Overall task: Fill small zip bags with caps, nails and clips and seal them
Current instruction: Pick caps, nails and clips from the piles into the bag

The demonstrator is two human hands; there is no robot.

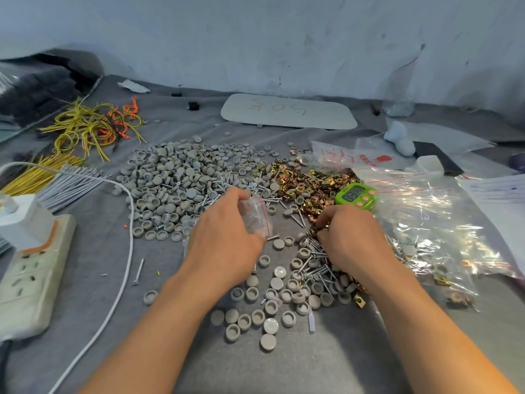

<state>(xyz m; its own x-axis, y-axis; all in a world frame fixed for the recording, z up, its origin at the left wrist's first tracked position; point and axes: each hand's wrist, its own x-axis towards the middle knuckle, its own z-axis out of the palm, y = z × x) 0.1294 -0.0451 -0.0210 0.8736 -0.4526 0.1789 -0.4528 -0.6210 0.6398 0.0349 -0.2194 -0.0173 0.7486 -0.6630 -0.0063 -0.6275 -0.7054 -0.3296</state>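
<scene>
Our arms reach out over a grey cloth. Left of the green timer, our left hand holds a small clear bag. Its fingers and thumb are bent and pinch the bag, which has a red line near its top. Just below the timer, our right hand has its fingers curled close together around some gold clips. More clips lie in a heap left of the timer. Grey caps make a big pile farther left, and more caps lie below it. Nails lie below the timer, by our right hand. Full bags lie right of the timer. Yellow wires and a power strip sit far to its left.
</scene>
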